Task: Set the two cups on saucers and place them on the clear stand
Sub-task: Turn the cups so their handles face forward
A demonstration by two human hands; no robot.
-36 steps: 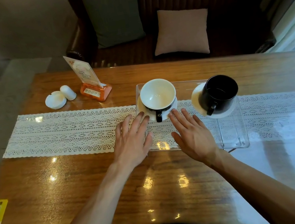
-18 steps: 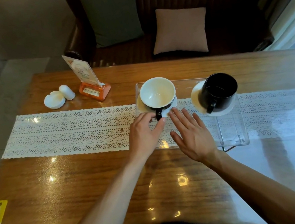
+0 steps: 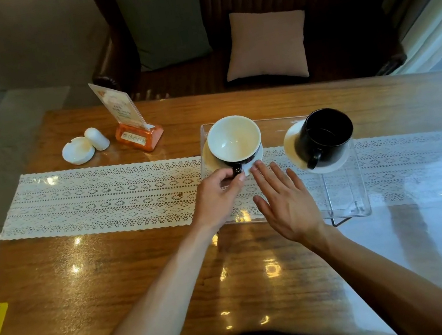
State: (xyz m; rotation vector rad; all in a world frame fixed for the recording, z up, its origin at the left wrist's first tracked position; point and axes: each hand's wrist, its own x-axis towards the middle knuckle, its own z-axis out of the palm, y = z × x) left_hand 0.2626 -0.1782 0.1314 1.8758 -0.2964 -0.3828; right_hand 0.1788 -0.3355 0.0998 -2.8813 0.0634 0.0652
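Left hand (image 3: 217, 194): fingers pinched on the white-lined cup (image 3: 234, 139) handle.
Right hand (image 3: 284, 200): flat, fingers spread, just right of that pinch.
Black cup (image 3: 325, 135): farther right, on saucer.

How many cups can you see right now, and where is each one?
2. The white-lined cup sits on a saucer at the clear stand's left end, the left hand pinching its handle. The black cup sits on a saucer at the right end. None seem hidden.
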